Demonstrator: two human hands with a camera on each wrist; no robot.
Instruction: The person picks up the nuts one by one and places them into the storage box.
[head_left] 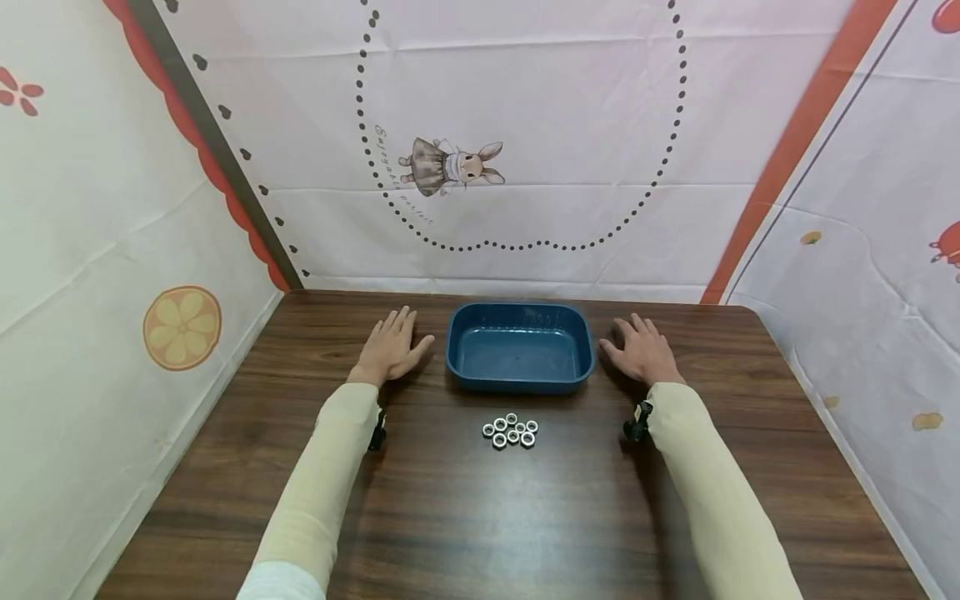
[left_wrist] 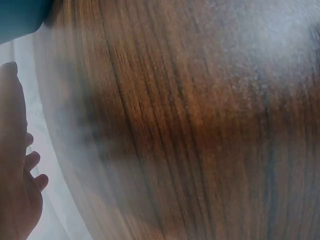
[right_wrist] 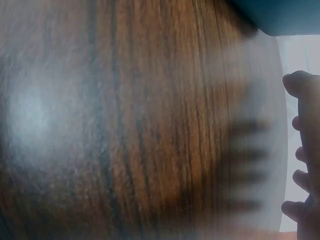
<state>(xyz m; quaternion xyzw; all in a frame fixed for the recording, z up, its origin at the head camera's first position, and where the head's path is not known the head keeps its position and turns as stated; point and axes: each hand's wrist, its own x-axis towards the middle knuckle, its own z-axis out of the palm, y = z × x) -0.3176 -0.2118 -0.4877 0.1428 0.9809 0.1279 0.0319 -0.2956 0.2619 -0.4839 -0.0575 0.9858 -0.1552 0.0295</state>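
Note:
A dark blue rectangular bin (head_left: 520, 387) stands near the table's far edge, with nothing seen inside it. In front of it lies a loose cluster of several silver hex nuts (head_left: 500, 440). My left hand (head_left: 387, 346) is to the left of the bin, fingers straight and thumb spread toward it, holding nothing. On the bin's other side, my right hand (head_left: 640, 350) has its fingers extended and is likewise without an object. Each wrist view catches a corner of the bin: its wall (left_wrist: 17, 20) on the left, its wall (right_wrist: 285, 15) on the right. No nuts appear in the wrist views.
The brown wood-grain table (head_left: 517, 533) carries the bin and nuts. A white printed cloth (head_left: 562, 125) hangs behind it and along both sides. Small black wrist cameras (head_left: 637, 422) sit under both forearms.

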